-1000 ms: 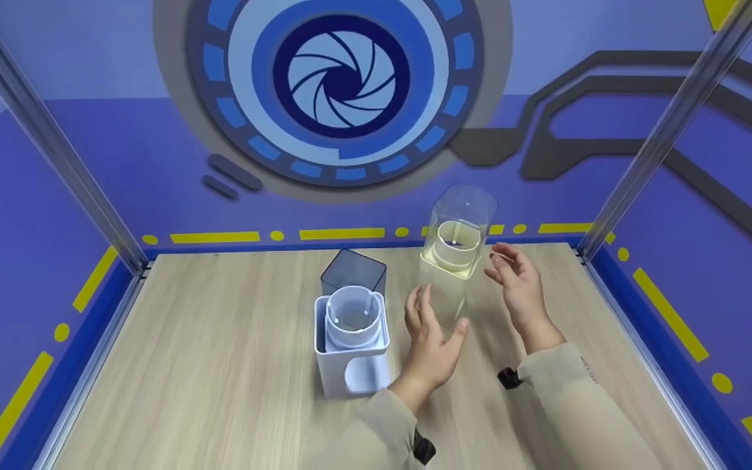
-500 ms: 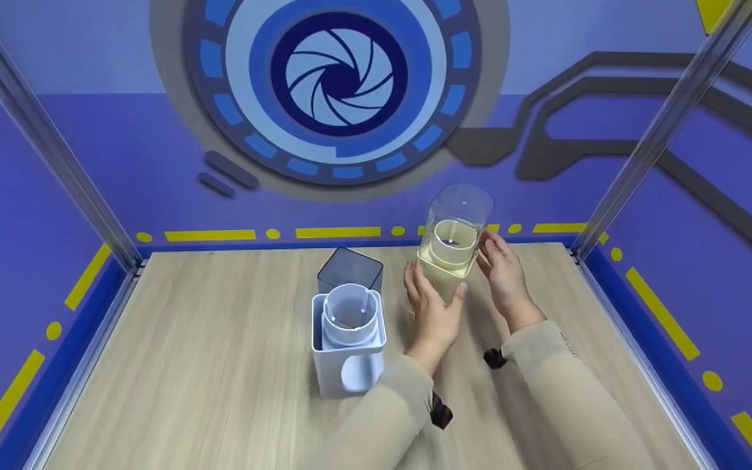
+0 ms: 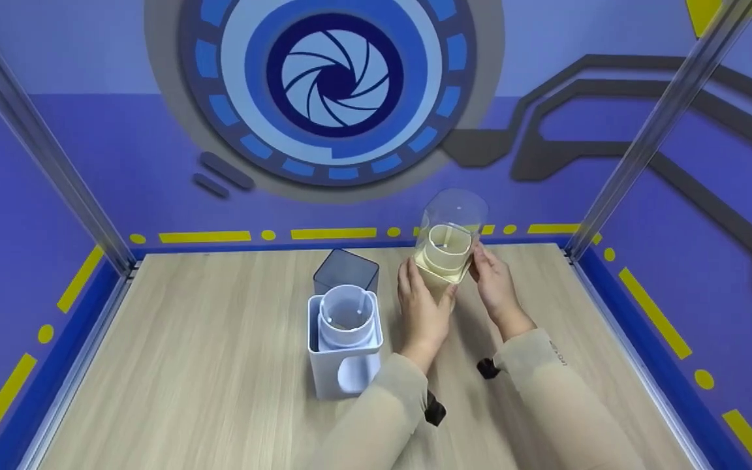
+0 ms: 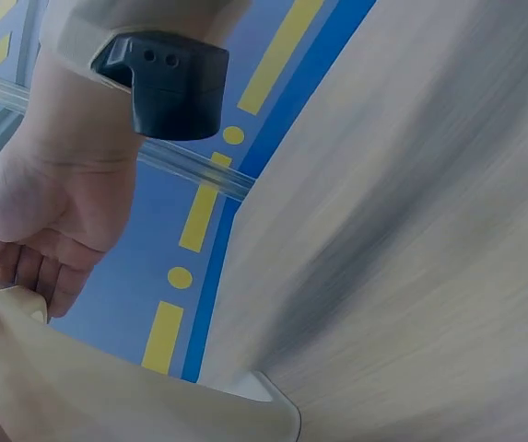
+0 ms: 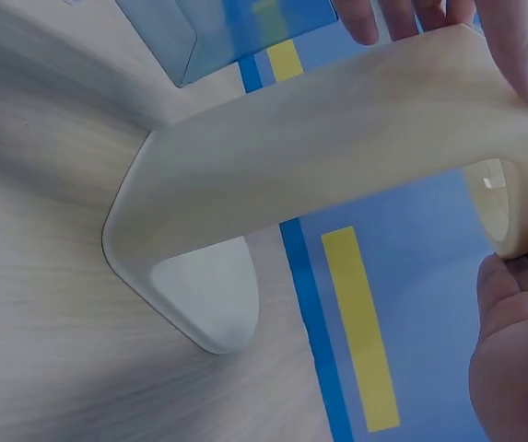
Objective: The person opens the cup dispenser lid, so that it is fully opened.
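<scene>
A tall cream dispenser (image 3: 445, 258) with a ring-shaped top stands at the back right, under a clear cover (image 3: 454, 207). In the head view, my left hand (image 3: 425, 318) grips its upper body from the left and front, thumb on the near side. My right hand (image 3: 499, 292) holds its upper right edge with the fingertips. The left wrist view has the right hand's fingers (image 4: 50, 279) bent at the top edge. The cream body (image 5: 328, 152) reaches down to a flat base at the tabletop in the right wrist view.
A white dispenser (image 3: 333, 372) with a round ring top stands left of my hands. Behind it is a smoky translucent box-shaped cover (image 3: 348, 269). Blue and purple walls (image 3: 102, 163) and metal posts (image 3: 663, 124) enclose the wooden table (image 3: 206, 365).
Both hands have closed in on the cream dispenser and now hold it; before, the right hand was apart from it. The dispenser appears slightly shifted and turned. The white dispenser stays put.
</scene>
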A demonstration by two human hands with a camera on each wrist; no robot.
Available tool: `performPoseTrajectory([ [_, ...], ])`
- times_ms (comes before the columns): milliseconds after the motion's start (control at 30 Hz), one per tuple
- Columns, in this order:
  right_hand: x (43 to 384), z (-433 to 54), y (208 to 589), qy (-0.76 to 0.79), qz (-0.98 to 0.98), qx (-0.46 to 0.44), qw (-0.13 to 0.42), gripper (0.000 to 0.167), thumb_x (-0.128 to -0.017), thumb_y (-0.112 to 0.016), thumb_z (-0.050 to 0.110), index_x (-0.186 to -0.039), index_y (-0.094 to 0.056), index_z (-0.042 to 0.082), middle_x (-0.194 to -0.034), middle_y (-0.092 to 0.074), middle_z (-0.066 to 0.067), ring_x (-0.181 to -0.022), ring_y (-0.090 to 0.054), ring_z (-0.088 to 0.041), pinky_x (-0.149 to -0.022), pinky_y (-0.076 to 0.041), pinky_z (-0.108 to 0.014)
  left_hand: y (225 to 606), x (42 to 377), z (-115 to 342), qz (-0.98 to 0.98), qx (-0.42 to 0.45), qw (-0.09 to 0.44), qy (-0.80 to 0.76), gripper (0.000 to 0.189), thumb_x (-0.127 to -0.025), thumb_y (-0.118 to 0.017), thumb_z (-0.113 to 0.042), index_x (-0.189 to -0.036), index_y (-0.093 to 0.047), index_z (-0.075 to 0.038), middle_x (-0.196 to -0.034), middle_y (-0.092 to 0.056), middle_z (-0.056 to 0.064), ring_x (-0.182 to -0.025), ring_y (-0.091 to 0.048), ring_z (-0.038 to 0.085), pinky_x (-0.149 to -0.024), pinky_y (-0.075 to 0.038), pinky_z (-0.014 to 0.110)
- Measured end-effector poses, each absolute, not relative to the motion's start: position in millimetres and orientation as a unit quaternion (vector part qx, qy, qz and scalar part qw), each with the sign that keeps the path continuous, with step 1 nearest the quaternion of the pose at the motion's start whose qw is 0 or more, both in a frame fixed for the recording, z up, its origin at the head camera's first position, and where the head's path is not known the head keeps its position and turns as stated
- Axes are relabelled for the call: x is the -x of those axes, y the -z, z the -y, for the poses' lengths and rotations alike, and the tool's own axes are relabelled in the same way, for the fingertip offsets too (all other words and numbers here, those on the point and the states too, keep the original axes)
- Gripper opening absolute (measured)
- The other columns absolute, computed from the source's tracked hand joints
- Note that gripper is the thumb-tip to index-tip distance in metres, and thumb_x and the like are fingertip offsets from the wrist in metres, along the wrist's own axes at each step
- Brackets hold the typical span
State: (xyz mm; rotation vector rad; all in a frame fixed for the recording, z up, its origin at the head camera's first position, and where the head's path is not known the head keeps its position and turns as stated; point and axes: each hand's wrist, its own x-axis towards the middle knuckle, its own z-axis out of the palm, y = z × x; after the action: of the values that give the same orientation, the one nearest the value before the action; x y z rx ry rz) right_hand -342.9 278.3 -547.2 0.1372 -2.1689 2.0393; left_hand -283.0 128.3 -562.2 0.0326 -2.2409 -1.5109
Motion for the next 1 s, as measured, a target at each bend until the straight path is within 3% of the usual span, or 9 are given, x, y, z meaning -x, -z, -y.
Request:
performPoseTrajectory([
  [300,315.7,-263.8,558.0,-0.693,0.708,0.004,0.135,0.053,-0.125,-0.037,0.023,-0.166,-0.045,-0.009,-0.177,-0.041,-0.027,-0.166,-0.042,-0.045,-0.139,-0.037,-0.051,568.2,262.4,-125.4,0.806,-0.003,0.206,0.554,0.1,-0.097,-0.091,-0.033,-0.174,-0.036,-0.002,-0.176,-0.041,0.022,-0.164,-0.043,0.045,-0.135,-0.043,0.06],
  [600,290.5,-253.7,566.7,-0.696,0.694,0.019,0.185,0.055,-0.125,-0.037,0.023,-0.17,-0.039,-0.008,-0.182,-0.034,-0.025,-0.172,-0.032,-0.041,-0.141,-0.03,-0.053,575.8,247.3,-124.1,0.793,0.011,0.218,0.569,0.104,-0.09,-0.095,-0.04,-0.171,-0.042,-0.003,-0.172,-0.046,0.023,-0.162,-0.045,0.044,-0.135,-0.043,0.062],
  [1000,265.0,-245.1,570.5,-0.737,0.646,0.039,0.196,0.057,-0.124,-0.039,0.025,-0.168,-0.038,-0.012,-0.186,-0.025,-0.024,-0.174,-0.025,-0.041,-0.143,-0.025,-0.048,577.9,234.6,-120.5,0.811,0.01,0.255,0.526,0.115,-0.075,-0.104,-0.051,-0.164,-0.049,-0.001,-0.163,-0.055,0.023,-0.153,-0.055,0.041,-0.13,-0.049,0.06],
])
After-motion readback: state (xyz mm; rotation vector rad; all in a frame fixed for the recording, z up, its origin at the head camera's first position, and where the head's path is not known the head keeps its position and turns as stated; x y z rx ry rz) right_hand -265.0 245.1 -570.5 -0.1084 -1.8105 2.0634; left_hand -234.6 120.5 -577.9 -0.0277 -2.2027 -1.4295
